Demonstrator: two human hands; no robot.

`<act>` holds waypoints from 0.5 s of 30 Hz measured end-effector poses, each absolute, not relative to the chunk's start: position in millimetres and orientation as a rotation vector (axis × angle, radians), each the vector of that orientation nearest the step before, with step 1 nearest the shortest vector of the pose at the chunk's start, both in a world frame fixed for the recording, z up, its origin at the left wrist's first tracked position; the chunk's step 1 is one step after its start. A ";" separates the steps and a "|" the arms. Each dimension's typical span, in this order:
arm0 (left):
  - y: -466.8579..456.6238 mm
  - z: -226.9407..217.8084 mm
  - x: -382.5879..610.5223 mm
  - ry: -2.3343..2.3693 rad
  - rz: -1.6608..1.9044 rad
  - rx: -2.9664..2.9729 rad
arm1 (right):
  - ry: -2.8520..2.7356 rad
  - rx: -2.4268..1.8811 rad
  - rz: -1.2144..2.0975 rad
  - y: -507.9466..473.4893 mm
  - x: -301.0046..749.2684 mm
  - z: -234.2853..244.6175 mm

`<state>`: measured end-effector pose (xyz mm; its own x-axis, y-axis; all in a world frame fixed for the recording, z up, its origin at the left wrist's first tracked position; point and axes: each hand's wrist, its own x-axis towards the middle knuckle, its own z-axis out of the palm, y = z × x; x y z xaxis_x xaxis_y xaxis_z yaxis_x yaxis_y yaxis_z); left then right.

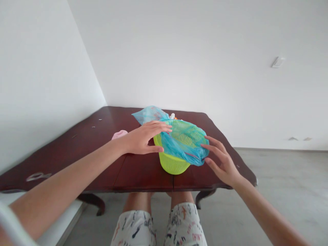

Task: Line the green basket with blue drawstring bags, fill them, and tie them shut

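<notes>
The left hand's fingers (156,127) lie spread wide over a crinkled translucent blue plastic bag (183,147), the thumb well apart, pressing rather than gripping. The right hand's fingers (212,143), curved and open, touch the bag's right edge. Between them sits a round lime-green plastic mesh basket (171,164), tilted, its mouth up under the bag (a loose corner points away left). Left of the left fingers, a pink cloth (119,134) lies on the dark reddish-brown wooden table (143,177).
</notes>
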<state>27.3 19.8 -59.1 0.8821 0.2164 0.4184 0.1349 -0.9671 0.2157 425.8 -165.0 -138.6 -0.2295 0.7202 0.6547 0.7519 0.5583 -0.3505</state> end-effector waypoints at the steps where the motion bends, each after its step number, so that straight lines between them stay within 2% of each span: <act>1: 19.7 -58.1 35.7 0.261 0.624 2.885 | -2.001 -1.156 -0.092 -169.5 418.7 -140.3; 4: 20.6 -57.4 55.5 0.248 0.583 2.894 | -2.050 -1.119 -0.203 -177.8 392.4 -143.3; 8: 19.7 -64.3 53.4 0.217 0.739 2.977 | -1.984 -1.160 -0.196 -180.7 367.8 -147.4; 12: 14.3 -81.7 27.6 0.240 0.793 3.037 | -1.912 -1.225 -0.185 -179.7 372.0 -151.9; 15: 8.0 -102.0 7.6 0.341 0.839 2.848 | -1.905 -1.263 -0.175 -179.4 383.4 -158.6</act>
